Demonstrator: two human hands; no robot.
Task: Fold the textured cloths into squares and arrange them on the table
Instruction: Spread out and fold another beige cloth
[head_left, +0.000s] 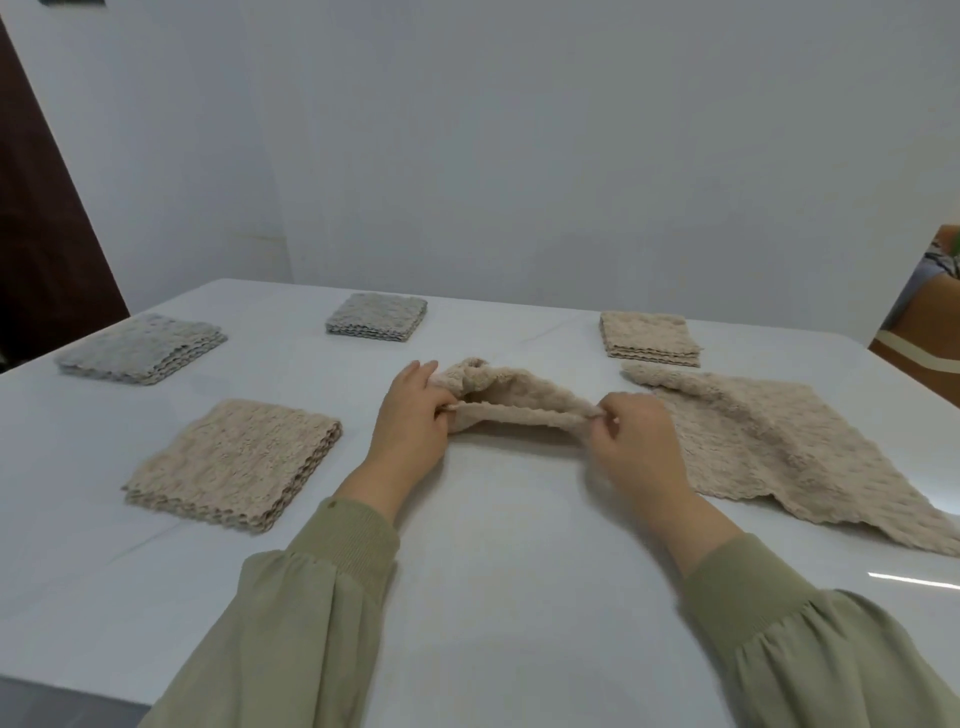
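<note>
Cloth: a beige textured cloth (514, 400) sags in a soft arc between my hands, just above the middle of the white table (493, 545).
Left hand (410, 421): I pinch the cloth's doubled edge at one end.
Right hand (631, 441): I pinch the other end between thumb and fingertips.
Handling: it looks light, limp and fluffy. I judge it droops wherever unsupported but won't slip, so the corners are the best hold.
Waiting: an unfolded beige cloth (769, 441) lies flat, just right.
</note>
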